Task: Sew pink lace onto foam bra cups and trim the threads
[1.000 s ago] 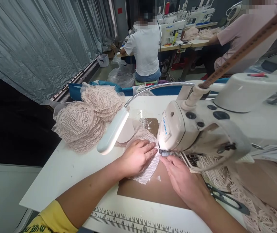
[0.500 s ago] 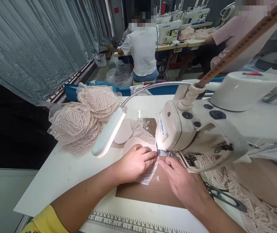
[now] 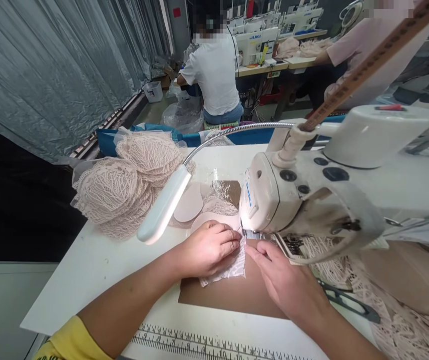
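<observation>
Head view: two bare hands are at a sewing machine (image 3: 274,190), with a printed ruler (image 3: 199,345) along the near side of the table (image 3: 116,270).
Brown sheet: lies flat beyond the ruler (image 3: 259,295); a strip of white table shows between them.
Right hand: thumb and forefinger close together at the lace's right edge (image 3: 274,270); whether they pinch it, I cannot tell.
Left hand: palm down, fingers bent over the lace (image 3: 212,250); their grip is hidden.
Lace piece: on the brown sheet, partly under the left hand, its edge close by the presser foot (image 3: 233,267). Work looks partway through: the ragged near end lies short of the foot and seems unsewn; stitches are too small to confirm.
Dark slotted tool: beside the right forearm (image 3: 362,308), with lace cloth (image 3: 398,320) crowding that side; room there looks tight.
Lamp: slants above the table left of the hands (image 3: 165,202), limiting lift; more open white surface lies nearer, by the left forearm.
Pale rounded pad: flat just beyond the left hand (image 3: 188,204).
Lace stacks: two overlapping piles on the far left (image 3: 105,187), apparently awaiting handling or finished; unclear which.
Co-worker: seated beyond the table, white shirt (image 3: 216,75), well apart.
</observation>
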{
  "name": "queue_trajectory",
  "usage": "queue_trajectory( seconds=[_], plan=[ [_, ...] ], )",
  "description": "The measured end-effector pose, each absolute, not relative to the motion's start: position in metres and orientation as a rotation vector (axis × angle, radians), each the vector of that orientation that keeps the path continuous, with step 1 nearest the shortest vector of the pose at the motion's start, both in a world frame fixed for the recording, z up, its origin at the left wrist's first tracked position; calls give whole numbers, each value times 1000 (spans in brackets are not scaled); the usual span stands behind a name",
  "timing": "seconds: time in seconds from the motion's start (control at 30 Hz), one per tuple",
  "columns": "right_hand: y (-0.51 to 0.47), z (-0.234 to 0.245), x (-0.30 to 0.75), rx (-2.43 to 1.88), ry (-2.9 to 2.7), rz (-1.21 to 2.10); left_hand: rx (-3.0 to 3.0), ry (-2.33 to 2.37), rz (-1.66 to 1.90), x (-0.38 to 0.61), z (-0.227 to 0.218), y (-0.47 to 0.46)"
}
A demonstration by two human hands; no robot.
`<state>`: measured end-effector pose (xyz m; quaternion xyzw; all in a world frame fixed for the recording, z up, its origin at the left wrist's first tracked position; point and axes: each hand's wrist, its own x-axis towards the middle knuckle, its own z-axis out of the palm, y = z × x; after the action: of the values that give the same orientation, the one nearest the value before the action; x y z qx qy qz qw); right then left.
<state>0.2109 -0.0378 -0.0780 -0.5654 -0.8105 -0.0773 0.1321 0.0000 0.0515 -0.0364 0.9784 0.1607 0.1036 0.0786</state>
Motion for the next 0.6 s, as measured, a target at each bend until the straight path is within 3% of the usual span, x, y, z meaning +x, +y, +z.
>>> queue_trajectory(
  seconds=[0.3,0.6],
  plan=[
    [-48,-62,212,-1269,-2386,207,2909,397,341,-5,-42,55],
    [-48,-59,207,-1248,-2405,190,2961,363,302,-3,-40,53]
  ],
)
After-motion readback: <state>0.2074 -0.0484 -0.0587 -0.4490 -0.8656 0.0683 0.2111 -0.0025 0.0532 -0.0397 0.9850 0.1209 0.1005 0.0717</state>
